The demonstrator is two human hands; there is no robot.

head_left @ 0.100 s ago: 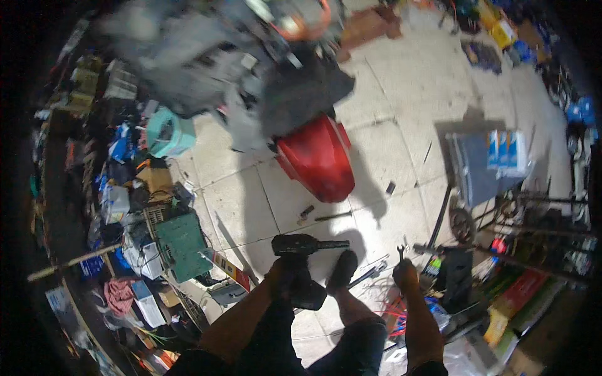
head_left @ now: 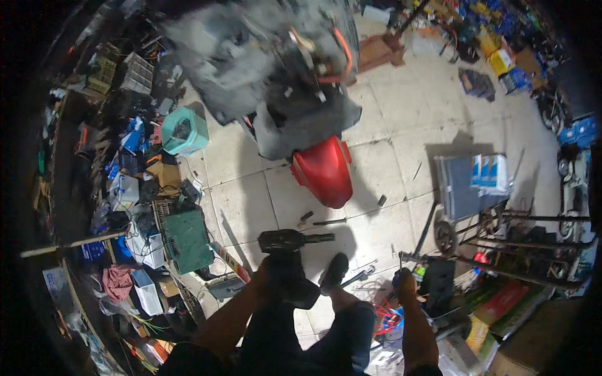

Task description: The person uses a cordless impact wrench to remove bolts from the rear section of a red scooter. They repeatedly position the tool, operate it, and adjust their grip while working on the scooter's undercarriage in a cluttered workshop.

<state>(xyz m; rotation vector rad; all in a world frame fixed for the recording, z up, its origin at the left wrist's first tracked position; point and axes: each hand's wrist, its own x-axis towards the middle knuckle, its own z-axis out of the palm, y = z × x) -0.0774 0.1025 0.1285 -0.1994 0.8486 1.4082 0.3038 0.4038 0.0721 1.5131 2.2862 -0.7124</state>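
Note:
My left hand (head_left: 266, 271) is wrapped round the grip of a dark cordless impact wrench (head_left: 282, 240). The tool points right, with a long socket at its nose and its battery low by my knee. On the right, my right hand (head_left: 405, 285) is closed on a slim metal open-end wrench (head_left: 401, 260), which sticks up past the fingers and shows almost edge-on. Ahead of both hands, a red plastic fender-like piece (head_left: 323, 172) rests on the tiled floor, its upper end against a large dark grey vehicle part (head_left: 301, 122).
A teal bucket (head_left: 188, 133), a green case (head_left: 188, 241) and cluttered shelves line the left. A wheeled cart (head_left: 454, 182) carries a blue-and-white package on the right. A bar-shaped tool (head_left: 329, 222) and small dark pieces lie on the pale floor tiles (head_left: 370, 156).
The whole view has shifted, with the red piece now slightly lower. My right hand has turned, so the wrench's open jaw no longer shows clearly. Both hands keep their hold.

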